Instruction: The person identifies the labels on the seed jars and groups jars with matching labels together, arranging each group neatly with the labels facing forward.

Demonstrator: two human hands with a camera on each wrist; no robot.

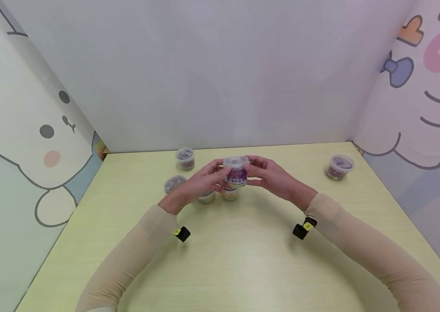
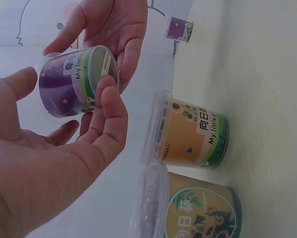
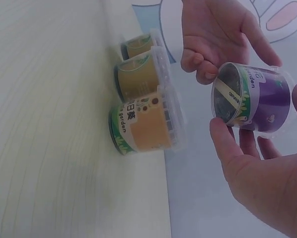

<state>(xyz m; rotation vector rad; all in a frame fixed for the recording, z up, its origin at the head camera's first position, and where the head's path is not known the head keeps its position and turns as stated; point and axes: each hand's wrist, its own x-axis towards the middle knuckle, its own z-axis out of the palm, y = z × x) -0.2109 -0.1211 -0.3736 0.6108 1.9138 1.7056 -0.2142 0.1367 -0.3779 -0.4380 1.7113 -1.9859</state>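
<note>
A small clear-lidded plastic tub point(image 1: 237, 174) with a purple label is held up above the table between both hands. From its left side, my left hand point(image 1: 203, 178) grips it, with fingertips at the base in the left wrist view. My right hand point(image 1: 273, 175) holds the opposite side, thumb near the lid and fingers under the base. Just behind and below the held tub stands an orange-labelled tub point(image 2: 190, 131). A second orange-labelled tub point(image 2: 203, 206) is beside it, and my left hand partly covers this group in the head view.
Another lidded tub point(image 1: 174, 183) stands by my left wrist. Farther back is a small tub point(image 1: 186, 159). At the far right stands a purple-labelled tub point(image 1: 339, 167). A pale wall point(image 1: 220, 86) closes off the back of the table point(image 1: 243, 260), with cartoon-printed panels on both sides.
</note>
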